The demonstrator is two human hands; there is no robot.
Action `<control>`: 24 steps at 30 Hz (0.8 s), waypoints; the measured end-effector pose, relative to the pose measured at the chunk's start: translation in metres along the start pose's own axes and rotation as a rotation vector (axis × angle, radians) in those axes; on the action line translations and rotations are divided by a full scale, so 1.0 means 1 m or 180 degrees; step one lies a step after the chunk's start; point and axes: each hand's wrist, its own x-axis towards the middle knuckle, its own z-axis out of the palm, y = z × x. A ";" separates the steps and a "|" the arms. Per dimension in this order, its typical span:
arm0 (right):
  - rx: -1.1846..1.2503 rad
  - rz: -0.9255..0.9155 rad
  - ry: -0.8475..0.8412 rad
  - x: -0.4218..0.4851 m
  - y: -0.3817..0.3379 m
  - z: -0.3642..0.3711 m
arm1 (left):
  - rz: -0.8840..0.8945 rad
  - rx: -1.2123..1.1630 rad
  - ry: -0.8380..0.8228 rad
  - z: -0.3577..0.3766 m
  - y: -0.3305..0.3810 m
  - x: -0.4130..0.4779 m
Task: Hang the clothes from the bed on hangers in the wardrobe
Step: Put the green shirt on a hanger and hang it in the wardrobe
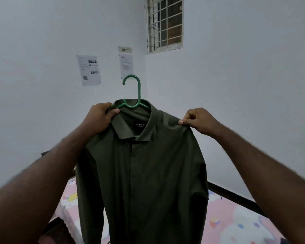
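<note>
- Right under the hanger's (139,92) hook, the shirt (148,173) hangs full length with its front towards the camera. The placket looks buttoned, and the collar (125,127) wraps the hanger's neck.
- Just left of the hook, the left hand (100,117) has its fingers and thumb curled round the hanger's arm and the collar edge together. I reckon that hand is taking the weight.
- Out at the hanger's right end, the right hand (199,120) pinches the shoulder cloth between thumb and forefinger, with the other fingers tucked in. It holds only fabric.
- So the step looks like squaring the shoulders on the hanger before it goes anywhere.
- What I'd do is ease that right seam outwards until it sits on the hanger's tip. Pull sideways, not down, because a downward tug probably tips the hanger and slides the collar off-centre.
- The hanger's left end is hidden behind the left hand, so I can't tell if that shoulder is seated. It's worth a feel before letting go.
- The bed (236,219) lies well below the hanger, with the shirt tail dangling towards it.
- No wardrobe in view. For the carry, switching the grip to the hanger's hook should stop the cloth getting dragged crooked.
</note>
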 end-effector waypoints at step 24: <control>-0.1257 -0.0375 -0.0001 0.031 -0.046 0.036 | 0.0074 -0.0236 0.0183 0.013 0.021 -0.001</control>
